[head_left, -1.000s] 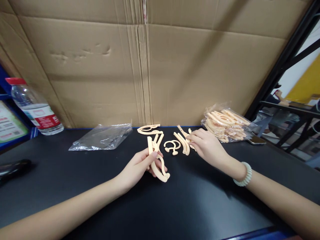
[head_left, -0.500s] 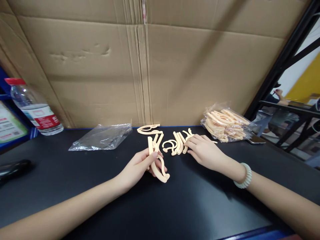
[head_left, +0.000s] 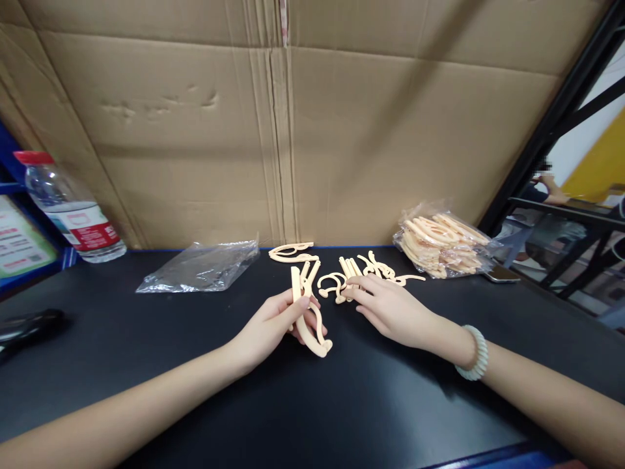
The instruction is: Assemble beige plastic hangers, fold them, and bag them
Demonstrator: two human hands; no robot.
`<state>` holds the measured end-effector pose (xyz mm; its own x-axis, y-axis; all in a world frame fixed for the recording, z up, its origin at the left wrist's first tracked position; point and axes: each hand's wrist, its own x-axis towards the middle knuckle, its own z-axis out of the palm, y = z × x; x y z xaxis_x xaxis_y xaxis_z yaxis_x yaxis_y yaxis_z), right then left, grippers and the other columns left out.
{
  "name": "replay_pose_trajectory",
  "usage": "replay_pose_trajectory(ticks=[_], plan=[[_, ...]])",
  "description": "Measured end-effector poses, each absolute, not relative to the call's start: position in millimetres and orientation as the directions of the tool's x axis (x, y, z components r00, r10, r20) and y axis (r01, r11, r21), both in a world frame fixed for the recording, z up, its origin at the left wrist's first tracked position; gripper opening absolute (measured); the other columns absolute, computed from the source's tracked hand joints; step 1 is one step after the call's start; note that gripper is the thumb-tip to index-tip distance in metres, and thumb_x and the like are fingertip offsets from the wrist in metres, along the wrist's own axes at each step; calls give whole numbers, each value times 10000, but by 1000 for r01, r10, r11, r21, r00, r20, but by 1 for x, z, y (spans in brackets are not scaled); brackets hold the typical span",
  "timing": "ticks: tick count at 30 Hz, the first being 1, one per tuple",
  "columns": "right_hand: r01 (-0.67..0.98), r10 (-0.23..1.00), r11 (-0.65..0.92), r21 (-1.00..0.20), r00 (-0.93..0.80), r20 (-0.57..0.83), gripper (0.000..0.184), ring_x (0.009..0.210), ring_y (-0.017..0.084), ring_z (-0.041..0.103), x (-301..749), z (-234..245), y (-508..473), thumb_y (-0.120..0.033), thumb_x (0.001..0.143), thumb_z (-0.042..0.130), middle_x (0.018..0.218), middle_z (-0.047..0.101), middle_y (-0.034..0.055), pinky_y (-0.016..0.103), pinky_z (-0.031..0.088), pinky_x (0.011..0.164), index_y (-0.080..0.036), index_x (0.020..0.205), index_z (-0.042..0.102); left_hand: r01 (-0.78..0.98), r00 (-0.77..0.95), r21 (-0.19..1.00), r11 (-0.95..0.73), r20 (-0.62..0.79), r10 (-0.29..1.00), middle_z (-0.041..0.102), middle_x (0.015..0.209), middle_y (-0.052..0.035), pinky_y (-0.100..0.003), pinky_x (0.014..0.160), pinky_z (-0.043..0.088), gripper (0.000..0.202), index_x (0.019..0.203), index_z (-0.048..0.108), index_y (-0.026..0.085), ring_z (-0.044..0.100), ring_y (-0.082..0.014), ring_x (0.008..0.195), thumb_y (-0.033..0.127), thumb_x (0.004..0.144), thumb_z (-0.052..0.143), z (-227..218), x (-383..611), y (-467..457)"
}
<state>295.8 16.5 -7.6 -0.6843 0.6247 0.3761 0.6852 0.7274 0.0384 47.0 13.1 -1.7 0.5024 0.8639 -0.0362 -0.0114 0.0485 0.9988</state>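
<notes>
My left hand [head_left: 278, 319] is closed around a cream plastic folding clothes hanger [head_left: 310, 332], whose curved arm points down toward me. Two straight arm ends stick up beyond the fingers. My right hand [head_left: 390, 309] reaches over a row of loose hanger arms [head_left: 349, 266], its fingers apart and the tips touching or just above them; the fingers partly hide those arms. Just left of these fingertips lie curved hanger hooks [head_left: 332, 280]. More loose hooks [head_left: 375, 264] lie behind the right hand. Farther back, a folded hanger [head_left: 293, 253] rests by the cardboard.
A clear bag full of hanger parts [head_left: 439, 244] sits at the back right, beside a phone [head_left: 502, 273]. On the left are a flat clear plastic bag [head_left: 200, 267], a water bottle [head_left: 81, 221] and a black object [head_left: 29, 329]. Cardboard [head_left: 195, 143] walls the table's back.
My right hand has moved left from the loose hooks to the row of hanger arms, uncovering the hooks behind it. The left hand holds its hanger in nearly the same place.
</notes>
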Motion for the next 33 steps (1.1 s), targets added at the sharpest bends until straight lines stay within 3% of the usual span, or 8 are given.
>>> replay_pose_trajectory(ticks=[5, 13, 17, 23, 26, 29, 33], plan=[[688, 640, 725, 23, -686, 345, 278, 1059, 241, 532, 296, -7, 17, -89, 925, 471, 1121, 591, 106, 418, 484, 908, -155, 1179, 563, -11, 502, 999, 53, -40, 864, 733, 738, -69, -333, 700, 539, 402, 934, 569, 149, 727, -241, 713, 538, 839, 606, -2, 47, 13], [738, 697, 674, -22, -626, 349, 125, 908, 210, 562, 301, -3, 19, -78, 895, 522, 928, 607, 77, 360, 493, 808, -151, 959, 600, -11, 506, 999, 50, -37, 862, 731, 739, -68, -336, 697, 536, 391, 932, 572, 152, 726, -245, 713, 532, 842, 604, -2, 47, 13], [731, 683, 682, -14, -631, 368, 151, 944, 223, 561, 302, -5, 21, -78, 892, 522, 981, 604, 89, 379, 497, 829, -150, 1002, 596, -5, 507, 999, 51, -42, 861, 729, 741, -70, -343, 706, 536, 390, 935, 568, 153, 725, -249, 720, 532, 846, 597, -2, 46, 13], [608, 539, 794, -9, -696, 474, 320, 1095, 227, 529, 292, -2, 11, -93, 924, 457, 1184, 590, 112, 406, 476, 930, -162, 1229, 528, 37, 512, 999, -19, -3, 859, 711, 773, -47, -293, 654, 523, 379, 950, 580, 153, 713, -214, 706, 521, 860, 582, -2, 47, 13], [485, 387, 869, 101, -792, 473, 353, 1135, 227, 497, 281, 0, -2, -96, 960, 408, 1291, 565, 110, 401, 446, 963, -154, 1298, 494, 74, 523, 994, -83, 32, 852, 682, 798, -29, -267, 622, 509, 400, 966, 594, 150, 683, -178, 670, 533, 852, 585, -3, 47, 14], [392, 286, 893, 220, -872, 397, 323, 1133, 229, 484, 271, 0, -13, -94, 981, 396, 1297, 577, 85, 385, 426, 962, -138, 1273, 525, 101, 535, 985, -137, 63, 842, 659, 808, -20, -248, 601, 493, 381, 951, 600, 151, 632, -145, 642, 519, 855, 585, -3, 47, 14], [378, 282, 894, 241, -892, 353, 275, 1069, 209, 509, 267, -1, -16, -99, 981, 407, 1191, 619, 81, 365, 412, 935, -135, 1195, 575, 130, 561, 978, -163, 63, 826, 644, 853, -30, -236, 585, 484, 345, 906, 591, 145, 593, -123, 636, 487, 865, 580, -4, 48, 14]])
